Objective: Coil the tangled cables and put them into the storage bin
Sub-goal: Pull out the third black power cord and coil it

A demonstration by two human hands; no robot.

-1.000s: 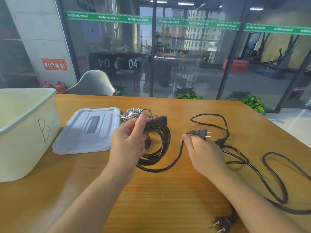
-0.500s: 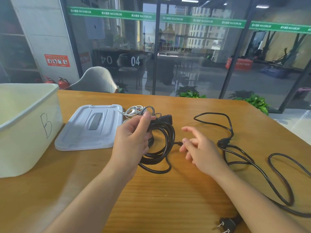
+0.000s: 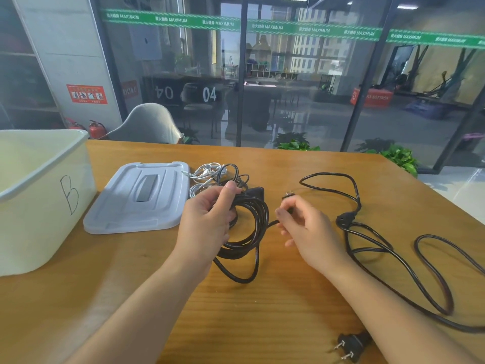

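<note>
My left hand [image 3: 207, 222] grips a coiled black power cable [image 3: 252, 232] at the middle of the wooden table, thumb over the loops. My right hand [image 3: 304, 224] pinches the plug end of that same cable [image 3: 288, 194] just right of the coil. A second black power cable [image 3: 378, 245] lies loose and sprawled on the right, its two-pin plug [image 3: 350, 346] near the front edge. A small tangle of white and thin black cables [image 3: 210, 174] lies behind my left hand. The cream storage bin [image 3: 39, 195] marked "B" stands at the left.
The bin's grey lid [image 3: 139, 198] lies flat between the bin and the cables. A grey chair [image 3: 149, 124] stands beyond the table's far edge, with a glass wall and potted plants [image 3: 399, 156] behind.
My right hand let go of the plug, then took it again closer to the coil. The loose tail of the cable has shortened into the coil in my left hand.
</note>
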